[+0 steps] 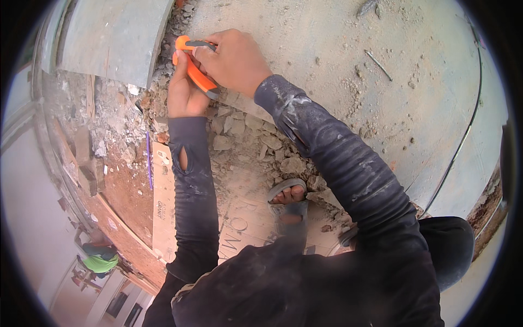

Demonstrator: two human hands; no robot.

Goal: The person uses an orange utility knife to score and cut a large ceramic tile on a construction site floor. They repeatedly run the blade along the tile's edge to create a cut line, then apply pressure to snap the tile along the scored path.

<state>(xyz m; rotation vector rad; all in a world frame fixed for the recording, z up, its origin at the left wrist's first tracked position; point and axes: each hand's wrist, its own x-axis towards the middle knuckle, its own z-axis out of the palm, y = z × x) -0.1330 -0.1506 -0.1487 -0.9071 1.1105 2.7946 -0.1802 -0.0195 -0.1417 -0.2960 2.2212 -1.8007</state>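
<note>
Both of my hands are together at the upper left of centre, on an orange-and-grey hand tool (199, 76) with two handle-like parts. My left hand (186, 92) is closed around the lower part, its thumb up along the orange side. From the right, my right hand (237, 62) grips the upper part, where a dark grey strip runs into its fingers. The two orange ends lie close together on the left. My fingers hide the tool's middle, so I cannot tell its exact kind. Below the hands lie broken rubble (231, 125) and a panel edge.
A grey slab (327, 32) with grit and a thin stick (378, 65) spreads right; a dark cable (460, 144) crosses it. Upper left lies a flat grey panel (109, 38). Cardboard (163, 201) lies by my sandalled foot (289, 193). Far left are wood blocks (84, 158) and another person (101, 256).
</note>
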